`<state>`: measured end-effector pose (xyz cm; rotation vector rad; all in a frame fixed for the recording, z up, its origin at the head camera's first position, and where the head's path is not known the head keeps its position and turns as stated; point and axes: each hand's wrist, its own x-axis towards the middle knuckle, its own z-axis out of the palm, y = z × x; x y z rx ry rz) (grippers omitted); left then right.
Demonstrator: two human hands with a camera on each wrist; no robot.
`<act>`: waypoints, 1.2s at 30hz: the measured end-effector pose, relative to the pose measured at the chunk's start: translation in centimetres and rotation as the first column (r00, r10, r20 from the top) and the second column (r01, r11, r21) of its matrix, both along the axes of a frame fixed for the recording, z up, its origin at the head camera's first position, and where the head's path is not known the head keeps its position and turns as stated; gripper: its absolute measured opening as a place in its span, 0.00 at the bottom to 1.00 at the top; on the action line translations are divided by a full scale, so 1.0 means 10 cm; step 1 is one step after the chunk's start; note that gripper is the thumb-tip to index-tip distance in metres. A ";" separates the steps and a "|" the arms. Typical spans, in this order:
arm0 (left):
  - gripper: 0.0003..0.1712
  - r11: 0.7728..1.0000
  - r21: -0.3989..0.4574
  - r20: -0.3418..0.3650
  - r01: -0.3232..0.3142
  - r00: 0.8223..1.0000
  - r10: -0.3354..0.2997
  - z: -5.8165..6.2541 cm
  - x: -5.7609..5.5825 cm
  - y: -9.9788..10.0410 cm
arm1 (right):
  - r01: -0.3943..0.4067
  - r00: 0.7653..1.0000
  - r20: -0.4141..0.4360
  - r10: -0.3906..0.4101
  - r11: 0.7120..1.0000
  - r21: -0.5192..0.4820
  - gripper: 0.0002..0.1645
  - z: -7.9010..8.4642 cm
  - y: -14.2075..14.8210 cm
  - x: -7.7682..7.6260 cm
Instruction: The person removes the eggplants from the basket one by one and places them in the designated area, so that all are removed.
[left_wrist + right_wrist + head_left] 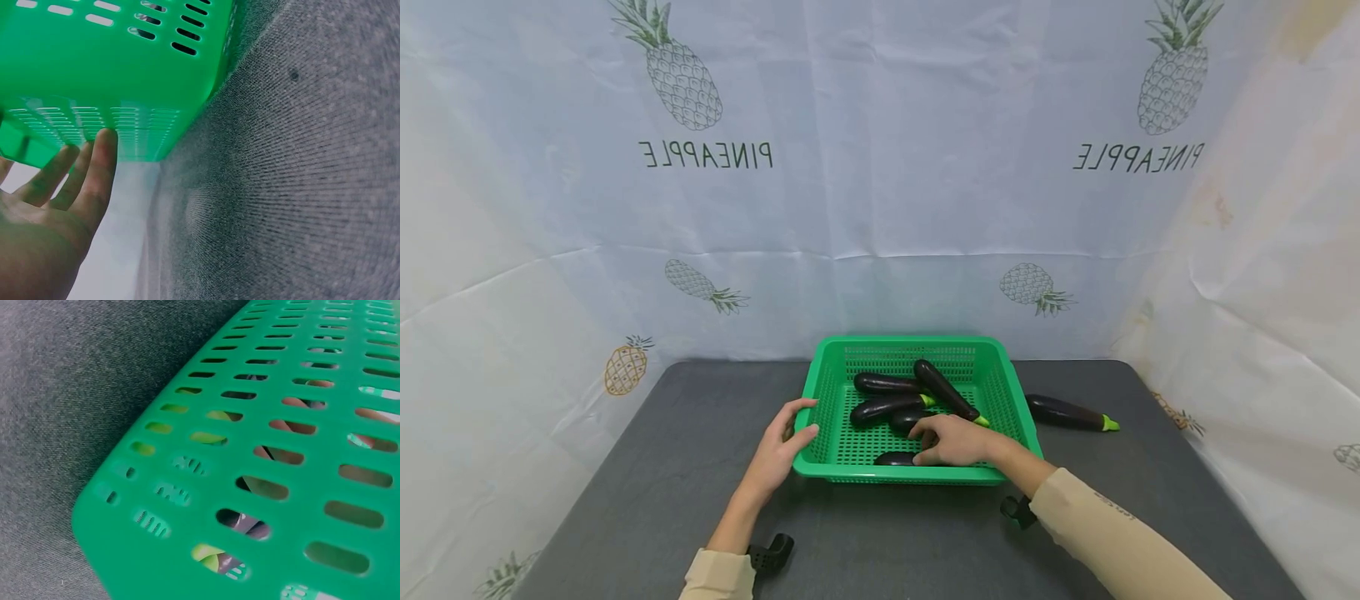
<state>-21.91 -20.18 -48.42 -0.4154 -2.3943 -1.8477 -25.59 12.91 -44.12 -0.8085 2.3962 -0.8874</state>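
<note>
Several dark, glossy eggplants (886, 408) lie in a green perforated plastic basket (1000, 400). At the basket's left rim is my left hand (778, 446), thumb over the rim. The left wrist view shows that hand's fingers (100, 172) against the outer side wall. My right hand (955, 439) reaches over the front right part of the basket with bent fingers. Its thumb is at the front eggplant (893, 458), and its fingertips are by the middle one (907, 421). Whether they grip either is hidden. In the right wrist view, basket slots (275, 456) reveal only slivers of fingers and eggplant.
Another eggplant (1067, 412) with a green stem end lies on the dark grey table (865, 542), right of the basket. Behind and beside the table hang white cloths (880, 183) printed with pineapples. The basket's back edge stands close to the rear cloth.
</note>
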 end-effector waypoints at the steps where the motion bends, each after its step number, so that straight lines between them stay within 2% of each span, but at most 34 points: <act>1: 0.26 1.000 0.001 0.001 -0.001 1.000 0.001 0.00 0.00 0.00 | -0.006 1.000 0.006 0.006 1.000 -0.002 0.26 0.00 0.00 0.00; 12: 0.26 1.000 0.000 -0.011 0.007 1.000 -0.007 -0.01 0.00 -0.01 | -0.027 0.998 0.051 0.029 0.998 -0.050 0.22 0.00 -0.02 0.01; 24: 0.26 1.000 0.006 -0.009 0.016 1.000 -0.016 -0.01 0.00 0.00 | -0.039 0.998 0.050 0.044 0.995 -0.089 0.16 0.01 0.01 0.00; 36: 0.26 1.000 0.006 0.000 0.018 1.000 -0.018 0.00 0.01 0.00 | 0.013 0.999 0.047 -0.006 0.989 -0.144 0.15 0.11 0.09 0.04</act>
